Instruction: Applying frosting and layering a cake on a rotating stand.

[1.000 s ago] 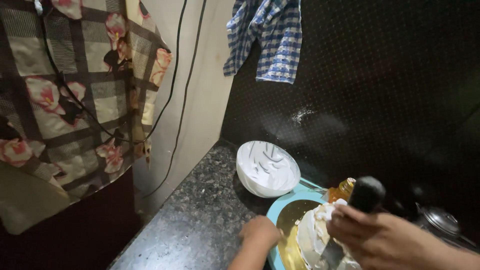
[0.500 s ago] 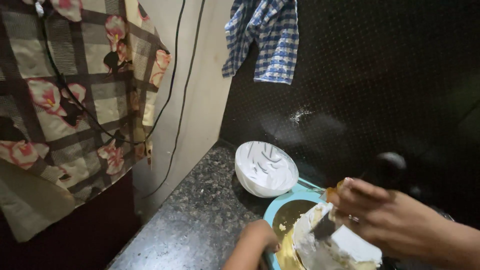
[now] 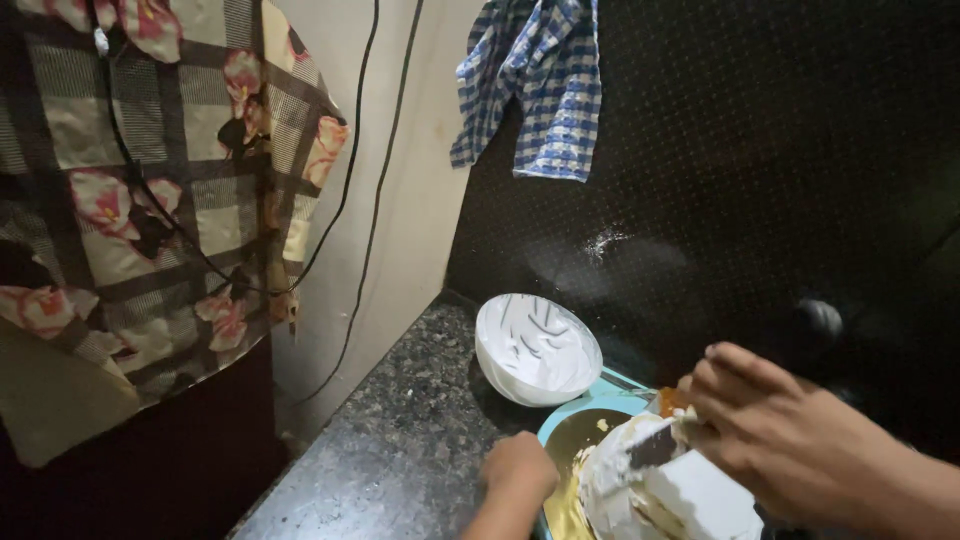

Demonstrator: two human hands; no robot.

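A cake partly covered in white cream sits on a gold board over a light blue stand at the bottom of the head view. My right hand grips a black-handled knife or spatula whose dark blade lies against the cream on the cake's top. My left hand rests closed at the stand's left edge, next to the board. A white bowl smeared with cream stands tilted just behind the stand on the speckled dark granite counter.
A blue-and-white checked cloth hangs on the dark dotted back wall. A floral checked curtain hangs at the left, with black cables running down the beige wall. The counter's edge falls off at the lower left.
My right hand has slid rightwards and down with the blade across the cream. My left hand stays at the stand's edge. The view has shifted slightly.
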